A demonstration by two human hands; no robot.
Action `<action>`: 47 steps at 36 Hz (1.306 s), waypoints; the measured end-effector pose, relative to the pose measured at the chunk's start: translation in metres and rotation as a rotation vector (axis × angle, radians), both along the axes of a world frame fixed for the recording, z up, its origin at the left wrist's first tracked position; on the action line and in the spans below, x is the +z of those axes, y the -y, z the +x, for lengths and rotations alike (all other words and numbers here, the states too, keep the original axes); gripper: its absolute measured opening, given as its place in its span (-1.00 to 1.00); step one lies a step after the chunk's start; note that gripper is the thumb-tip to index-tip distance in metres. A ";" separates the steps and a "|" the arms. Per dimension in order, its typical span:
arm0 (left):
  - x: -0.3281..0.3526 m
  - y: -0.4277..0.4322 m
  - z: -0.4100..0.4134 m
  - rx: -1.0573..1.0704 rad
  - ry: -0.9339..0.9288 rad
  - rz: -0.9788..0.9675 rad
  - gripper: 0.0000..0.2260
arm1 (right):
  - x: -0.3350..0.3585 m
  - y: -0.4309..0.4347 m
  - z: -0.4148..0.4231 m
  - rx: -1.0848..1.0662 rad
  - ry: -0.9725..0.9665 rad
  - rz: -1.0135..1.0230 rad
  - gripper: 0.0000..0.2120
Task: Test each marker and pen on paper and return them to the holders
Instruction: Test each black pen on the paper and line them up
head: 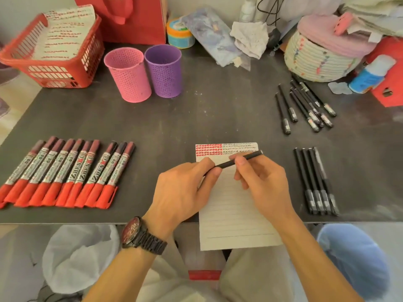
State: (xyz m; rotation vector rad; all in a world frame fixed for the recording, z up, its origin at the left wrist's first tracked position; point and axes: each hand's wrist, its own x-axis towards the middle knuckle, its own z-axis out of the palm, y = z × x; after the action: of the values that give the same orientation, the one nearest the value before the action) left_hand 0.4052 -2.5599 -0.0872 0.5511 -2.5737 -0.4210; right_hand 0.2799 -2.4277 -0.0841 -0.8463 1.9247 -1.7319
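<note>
Now both hands pinch a slim black pen above lined paper

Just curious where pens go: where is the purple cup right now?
In the head view, the purple cup stands far back on the table, left of centre, just right of the pink cup.

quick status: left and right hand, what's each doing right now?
Left hand: closed, pinching the near end of the black pen.
Right hand: closed, pinching the same pen.
</note>
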 end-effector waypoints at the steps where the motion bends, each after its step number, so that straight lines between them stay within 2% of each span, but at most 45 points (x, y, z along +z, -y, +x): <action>1: -0.001 0.000 0.000 -0.018 0.002 -0.010 -0.74 | 0.000 -0.001 -0.001 0.001 0.013 -0.004 -0.81; 6: -0.004 0.001 0.000 0.002 0.044 -0.007 -0.58 | -0.002 0.001 -0.004 0.049 0.021 0.004 -0.87; 14: -0.006 0.003 -0.005 0.082 0.081 0.048 -0.43 | -0.005 0.010 -0.001 0.015 0.065 -0.055 -0.81; 17: -0.007 0.002 -0.006 0.118 0.068 0.017 -0.44 | -0.004 0.010 0.000 -0.023 0.072 -0.092 -0.80; 20: -0.010 0.002 -0.004 0.159 0.022 0.008 -0.48 | -0.003 0.009 -0.001 -0.157 0.127 -0.165 -0.75; 24: -0.014 0.006 -0.004 0.196 -0.066 0.123 -0.64 | 0.002 0.007 -0.008 -0.302 0.375 -0.314 -0.74; 26: -0.017 0.010 -0.003 0.168 -0.070 0.197 -0.66 | 0.005 0.007 -0.011 -0.331 0.488 -0.357 -0.74; 29: -0.020 0.013 -0.003 0.113 -0.024 0.194 -0.62 | 0.010 0.009 -0.013 -0.327 0.528 -0.343 -0.74; 33: -0.019 0.012 -0.003 0.071 0.064 0.155 -0.68 | 0.016 0.009 -0.013 -0.334 0.568 -0.327 -0.74; 36: -0.015 0.012 -0.001 0.068 0.075 0.195 -0.66 | 0.022 0.006 -0.012 -0.270 0.653 -0.315 -0.89; 38: -0.014 0.010 0.001 0.081 0.084 0.208 -0.65 | 0.026 0.004 -0.013 -0.196 0.679 -0.285 -0.85; 40: -0.011 0.006 0.004 0.085 0.090 0.211 -0.66 | 0.028 0.005 -0.015 -0.165 0.624 -0.233 -0.81; 43: -0.011 -0.002 0.012 0.080 0.074 0.211 -0.68 | 0.026 0.010 -0.019 -0.176 0.426 -0.133 -0.84; 47: -0.012 -0.009 0.020 0.092 0.045 0.207 -0.67 | 0.020 0.018 -0.028 -0.191 0.187 -0.024 -0.75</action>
State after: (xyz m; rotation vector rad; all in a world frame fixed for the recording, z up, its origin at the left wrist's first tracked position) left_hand 0.4249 -2.5506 -0.0994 0.7559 -2.5515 -0.6545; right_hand 0.2516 -2.4456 -0.0639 -0.5005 1.9141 -1.8734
